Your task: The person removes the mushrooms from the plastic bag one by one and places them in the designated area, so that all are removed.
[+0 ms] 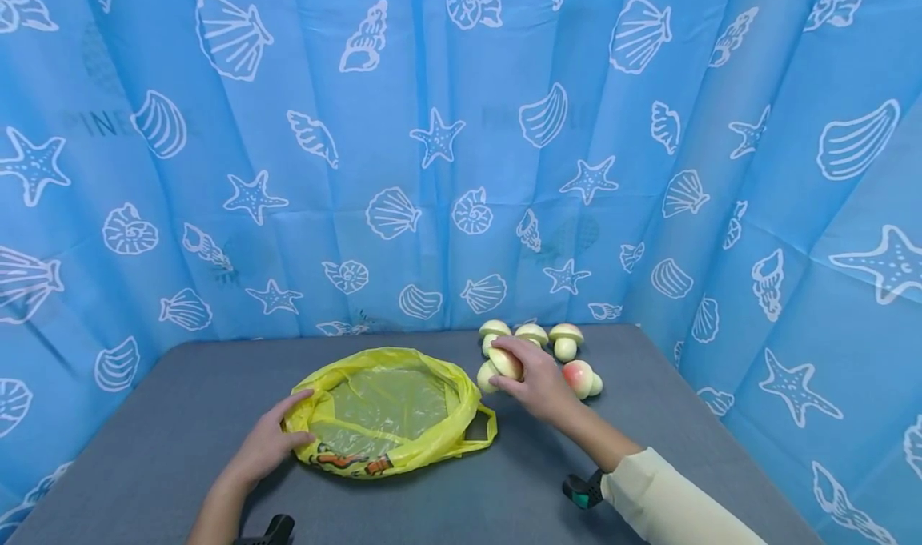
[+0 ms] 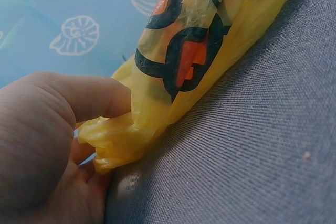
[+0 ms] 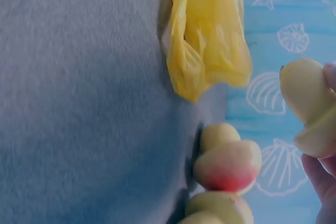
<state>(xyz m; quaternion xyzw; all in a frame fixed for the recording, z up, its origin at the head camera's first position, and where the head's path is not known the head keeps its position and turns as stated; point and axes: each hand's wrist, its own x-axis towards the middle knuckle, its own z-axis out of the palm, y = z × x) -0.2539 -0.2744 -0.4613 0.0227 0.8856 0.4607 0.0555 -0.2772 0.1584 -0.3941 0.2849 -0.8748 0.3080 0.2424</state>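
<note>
A yellow plastic bag (image 1: 461, 441) lies with its wide mouth facing up, a dark and orange print on its near side. At its left rim, my left hand (image 1: 270, 441) grips the film; in the left wrist view the thumb and fingers (image 2: 100, 98) are around a crumpled part of the bag (image 2: 118, 140). My right hand (image 1: 540, 381) holds a pale mushroom-shaped piece (image 1: 486, 377) just right of the bag, seen raised above the table in the right wrist view (image 3: 307, 90). Behind and beside it are several similar mushrooms (image 1: 566, 341), one with a reddish cap (image 1: 579, 377).
The grey table (image 1: 519, 489) runs back to a blue curtain (image 1: 432, 169) printed with shells and starfish, which also closes off the sides. One bag handle (image 1: 490, 429) sticks out to the right. Dark straps or devices (image 1: 582, 490) sit at the wrists.
</note>
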